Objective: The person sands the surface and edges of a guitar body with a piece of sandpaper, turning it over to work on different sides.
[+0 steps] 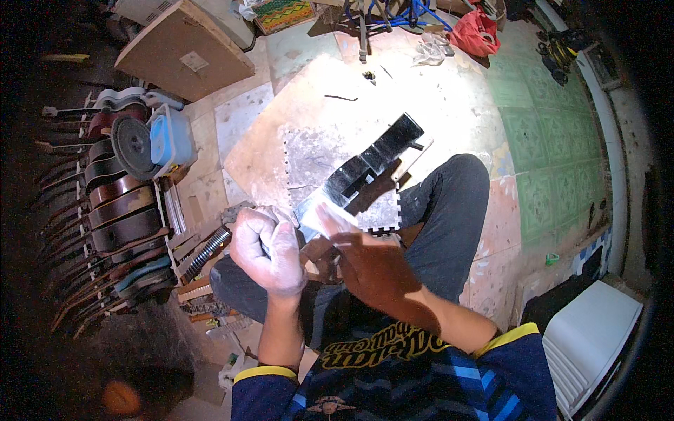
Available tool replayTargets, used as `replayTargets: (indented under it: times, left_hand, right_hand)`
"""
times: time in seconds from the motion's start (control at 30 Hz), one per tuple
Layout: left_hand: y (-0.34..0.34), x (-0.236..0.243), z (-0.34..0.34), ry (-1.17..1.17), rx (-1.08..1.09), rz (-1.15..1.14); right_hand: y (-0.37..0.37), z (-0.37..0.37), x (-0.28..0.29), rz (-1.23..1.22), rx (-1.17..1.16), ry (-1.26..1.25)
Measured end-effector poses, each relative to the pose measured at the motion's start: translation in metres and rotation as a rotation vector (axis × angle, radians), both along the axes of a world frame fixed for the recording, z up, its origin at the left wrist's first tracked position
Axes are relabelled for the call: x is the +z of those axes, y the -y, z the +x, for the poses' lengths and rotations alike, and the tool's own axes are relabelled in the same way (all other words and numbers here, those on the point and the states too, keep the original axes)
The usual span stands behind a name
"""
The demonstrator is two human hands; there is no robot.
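My left hand (267, 252) is closed in a fist at the near end of a long black glossy piece (379, 147), and what its fingers grip is hidden. My right hand (365, 259) lies beside it over a white, sheet-like patch (326, 216) on that piece's near end; its fingers are smeared by motion. The long piece slants up to the right above a grey foam mat (309, 154) with jigsaw edges, near my bent knee (456, 189).
Several guitars (123, 210) stand in a row at the left, by a blue-lidded tub (168, 133). A brown board (182, 52) lies at upper left. A red bag (474, 38) and blue tubing (404, 17) are at the back, and a white appliance (586, 340) sits at lower right.
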State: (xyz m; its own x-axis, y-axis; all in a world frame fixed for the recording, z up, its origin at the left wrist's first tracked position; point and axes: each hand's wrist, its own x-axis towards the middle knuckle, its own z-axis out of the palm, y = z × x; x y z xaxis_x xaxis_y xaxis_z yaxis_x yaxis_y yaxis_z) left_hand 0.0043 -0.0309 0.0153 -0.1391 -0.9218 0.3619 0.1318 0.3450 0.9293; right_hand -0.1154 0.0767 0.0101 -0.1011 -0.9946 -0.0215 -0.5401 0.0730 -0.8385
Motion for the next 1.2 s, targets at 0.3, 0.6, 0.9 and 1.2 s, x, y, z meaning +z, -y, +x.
replayTargets:
  times: [0.3, 0.6, 0.9, 1.2]
  left_hand:
    - [0.003, 0.004, -0.007, -0.067, 0.004, 0.015]
    - [-0.002, 0.007, -0.004, -0.074, -0.036, 0.084]
    - [-0.002, 0.005, -0.005, -0.051, -0.029, -0.006]
    - [-0.012, 0.003, -0.004, -0.017, -0.056, -0.053]
  right_hand:
    - [-0.001, 0.003, -0.007, 0.031, -0.016, -0.093]
    - [-0.005, 0.000, -0.006, -0.033, -0.049, -0.034]
    - [-0.014, 0.004, -0.004, 0.051, -0.074, -0.019]
    - [-0.016, -0.002, 0.002, 0.189, -0.031, -0.127]
